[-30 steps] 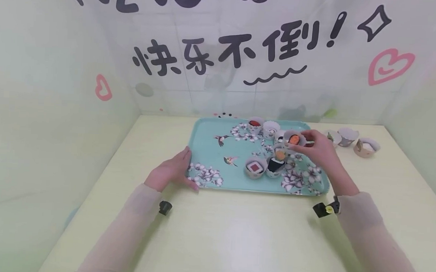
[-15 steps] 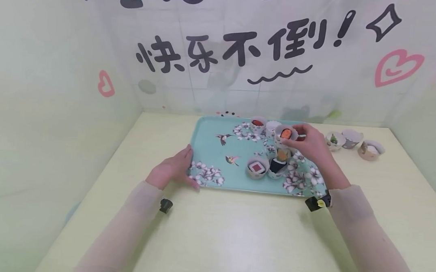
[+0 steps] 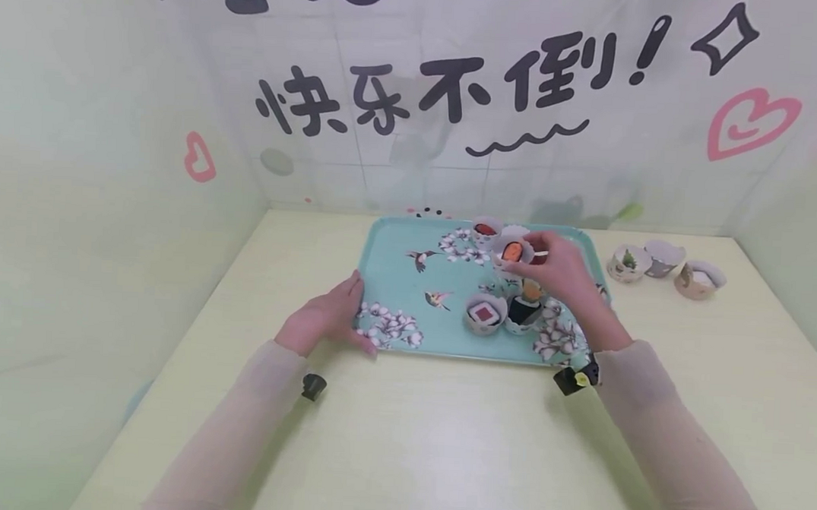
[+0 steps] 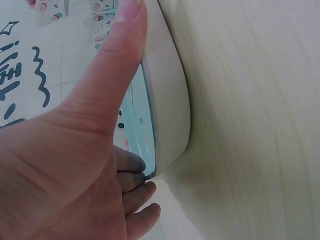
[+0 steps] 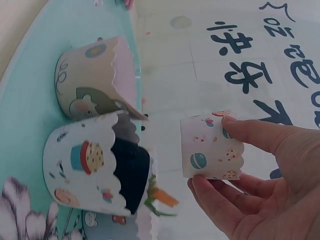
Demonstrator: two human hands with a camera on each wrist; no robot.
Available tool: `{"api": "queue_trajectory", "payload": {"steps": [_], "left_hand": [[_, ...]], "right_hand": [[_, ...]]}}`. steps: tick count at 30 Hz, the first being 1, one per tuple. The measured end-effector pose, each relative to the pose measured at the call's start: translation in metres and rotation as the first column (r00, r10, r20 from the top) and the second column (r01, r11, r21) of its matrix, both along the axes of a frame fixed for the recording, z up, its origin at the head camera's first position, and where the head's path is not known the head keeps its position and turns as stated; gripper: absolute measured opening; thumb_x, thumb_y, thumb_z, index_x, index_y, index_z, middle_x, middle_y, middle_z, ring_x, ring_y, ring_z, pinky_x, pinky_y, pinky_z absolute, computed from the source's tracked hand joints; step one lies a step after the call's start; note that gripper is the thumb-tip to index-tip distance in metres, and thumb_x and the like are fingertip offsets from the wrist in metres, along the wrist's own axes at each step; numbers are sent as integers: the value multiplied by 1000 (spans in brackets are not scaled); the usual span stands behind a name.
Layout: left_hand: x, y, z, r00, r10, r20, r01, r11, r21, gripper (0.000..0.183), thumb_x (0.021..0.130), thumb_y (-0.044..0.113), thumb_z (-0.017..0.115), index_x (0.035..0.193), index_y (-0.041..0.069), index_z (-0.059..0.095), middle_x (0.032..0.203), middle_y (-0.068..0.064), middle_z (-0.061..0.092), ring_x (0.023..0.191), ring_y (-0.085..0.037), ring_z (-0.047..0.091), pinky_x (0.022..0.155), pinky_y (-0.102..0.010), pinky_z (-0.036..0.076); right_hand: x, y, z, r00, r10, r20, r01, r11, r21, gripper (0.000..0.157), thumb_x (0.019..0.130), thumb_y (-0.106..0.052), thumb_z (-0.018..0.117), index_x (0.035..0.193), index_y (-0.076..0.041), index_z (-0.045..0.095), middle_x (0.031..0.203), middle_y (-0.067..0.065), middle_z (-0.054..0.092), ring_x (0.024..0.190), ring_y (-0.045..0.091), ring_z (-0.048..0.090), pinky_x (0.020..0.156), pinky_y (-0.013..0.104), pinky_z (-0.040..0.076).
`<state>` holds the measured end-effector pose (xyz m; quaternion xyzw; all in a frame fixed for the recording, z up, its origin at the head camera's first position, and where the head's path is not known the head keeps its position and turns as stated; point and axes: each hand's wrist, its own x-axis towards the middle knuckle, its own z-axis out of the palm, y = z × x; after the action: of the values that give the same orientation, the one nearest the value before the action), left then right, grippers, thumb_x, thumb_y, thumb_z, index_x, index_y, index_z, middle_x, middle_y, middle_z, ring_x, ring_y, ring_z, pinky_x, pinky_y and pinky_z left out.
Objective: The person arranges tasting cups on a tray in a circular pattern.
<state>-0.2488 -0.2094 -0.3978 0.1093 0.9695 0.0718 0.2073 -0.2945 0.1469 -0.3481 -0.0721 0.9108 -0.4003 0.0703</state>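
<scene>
My right hand (image 3: 555, 265) pinches a paper baking cup (image 5: 207, 150) between thumb and fingers. Orange-topped toy sushi (image 3: 513, 251) sits inside that cup, which hovers over the back right half of the turquoise tray (image 3: 402, 239). At the tray's front left corner rests my left hand (image 3: 327, 312), fingers along the left side and thumb along the front rim. Below the raised cup stand a cup with a red-centred white square piece (image 3: 483, 314) and a cup with a black-wrapped piece (image 3: 523, 312). A cup with a red-topped piece (image 3: 485, 230) is at the tray's back.
Right of the tray, on the pale table (image 3: 428, 438), stand a cup with green garnish (image 3: 629, 263), a grey cup (image 3: 663, 258) and a tan cup with a white piece (image 3: 700, 280). A lettered backdrop (image 3: 426, 157) rises behind the table.
My right hand has carried the cup with the orange-topped piece leftward over the tray. The left hand stays at the tray's corner. The head view has shifted slightly.
</scene>
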Motion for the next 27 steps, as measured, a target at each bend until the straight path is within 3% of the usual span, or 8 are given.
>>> {"api": "queue_trajectory", "payload": {"steps": [8, 12, 27], "left_hand": [[0, -2, -4, 1000, 16, 4, -16, 999, 34, 143, 63, 62, 84, 157, -5, 0, 166, -24, -7, 155, -40, 7, 125, -50, 24], [-1, -3, -4, 1000, 9, 1, -9, 1000, 29, 144, 63, 63, 84, 157, -5, -1, 166, -24, -8, 155, -39, 7, 125, -50, 26], [-2, -1, -3, 1000, 6, -1, -6, 1000, 17, 143, 63, 64, 84, 157, -6, 2, 166, -25, -5, 155, -40, 7, 124, -51, 26]], "right_hand": [[-3, -24, -6, 999, 39, 13, -38, 999, -18, 61, 91, -29, 73, 140, -4, 49, 136, 19, 57, 122, 35, 56, 107, 52, 48], [-4, -34, -10, 999, 51, 18, -51, 999, -17, 60, 91, -27, 73, 140, -4, 49, 136, 18, 57, 123, 35, 57, 102, 49, 54], [-6, -60, -32, 992, 115, 45, -114, 993, -6, 61, 89, -29, 76, 139, -6, 49, 136, 16, 58, 125, 33, 57, 99, 47, 56]]}}
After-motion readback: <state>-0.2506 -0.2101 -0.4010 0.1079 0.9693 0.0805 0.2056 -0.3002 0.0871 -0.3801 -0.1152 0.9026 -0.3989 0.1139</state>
